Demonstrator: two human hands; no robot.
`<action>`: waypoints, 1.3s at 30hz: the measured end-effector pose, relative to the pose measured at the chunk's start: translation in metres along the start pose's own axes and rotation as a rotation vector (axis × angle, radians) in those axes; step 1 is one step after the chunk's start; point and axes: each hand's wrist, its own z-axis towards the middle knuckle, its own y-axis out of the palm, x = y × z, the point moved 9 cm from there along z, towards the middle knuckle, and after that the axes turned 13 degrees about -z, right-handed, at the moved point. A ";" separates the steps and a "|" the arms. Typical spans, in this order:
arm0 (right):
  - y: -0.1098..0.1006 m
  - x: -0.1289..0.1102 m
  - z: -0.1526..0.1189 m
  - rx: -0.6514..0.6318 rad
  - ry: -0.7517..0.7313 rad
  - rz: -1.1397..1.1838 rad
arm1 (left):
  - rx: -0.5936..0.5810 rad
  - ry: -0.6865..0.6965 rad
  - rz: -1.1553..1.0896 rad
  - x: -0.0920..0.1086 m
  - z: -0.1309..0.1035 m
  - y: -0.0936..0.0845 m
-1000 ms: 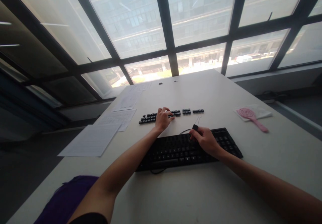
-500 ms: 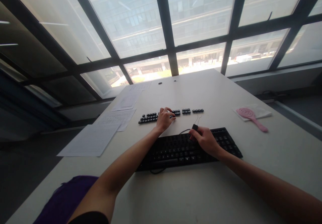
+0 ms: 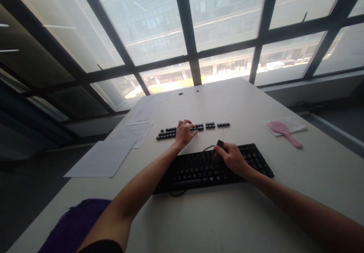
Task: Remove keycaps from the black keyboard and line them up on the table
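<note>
A black keyboard (image 3: 196, 169) lies across the front of the table, many of its keys still on. My right hand (image 3: 231, 156) rests above its right half, closed around a keycap puller (image 3: 220, 143) whose two thin wire loops point away from me. Beyond the keyboard, loose black keycaps (image 3: 167, 133) stand in rows on the table. Over the middle of these rows is my left hand (image 3: 184, 133), its fingers curved down and thumb and forefinger closed about a dark keycap (image 3: 193, 129). The hand covers part of the rows.
Sheets of paper (image 3: 99, 158) lie along the table's left side. A pink hairbrush (image 3: 284, 131) sits on a white wrapper at the right. Purple cloth (image 3: 76, 222) is at the near left edge. A cable comes out behind the keyboard. Windows rise past the far edge.
My left hand has shifted slightly left along the keycap rows. The right hand keeps its place with the keycap puller.
</note>
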 end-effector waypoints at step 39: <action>-0.032 -0.003 -0.003 0.030 -0.037 -0.135 | -0.219 0.052 -0.285 0.128 -0.116 -0.001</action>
